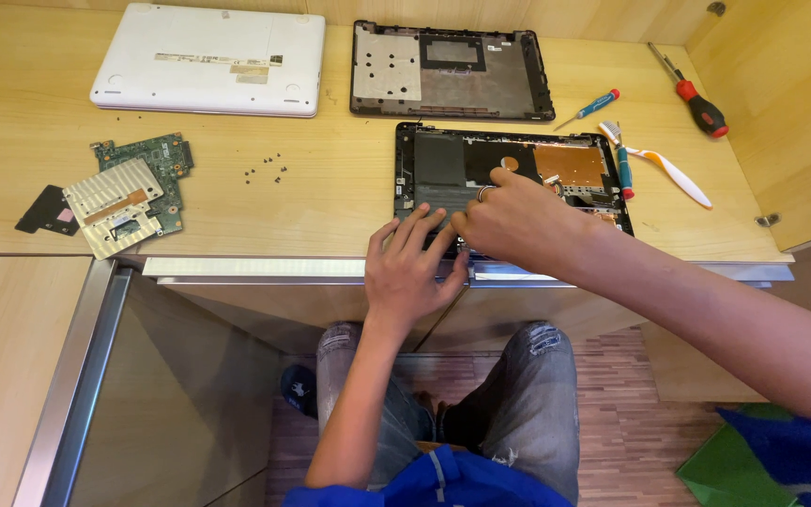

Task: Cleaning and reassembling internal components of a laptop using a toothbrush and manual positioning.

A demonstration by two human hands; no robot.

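I have both hands on the open laptop (556, 174) at twelve o'clock: left hand (412, 268) flat, fingers spread on its near edge, right hand (518, 221) pinching inside, nearer the work. Its long axis runs nine-to-three.

bare desk (330, 197) left of opened laptop (443, 160), screwdrivers (696, 99) crowding right

Black opened laptop base (443, 160) with a copper-orange patch under the grip, white laptop (208, 58) far left of the grip, green circuit board (157, 164), blue-handled screwdriver (603, 101), red-and-black screwdriver (701, 105), pale wood-grain table (330, 202)
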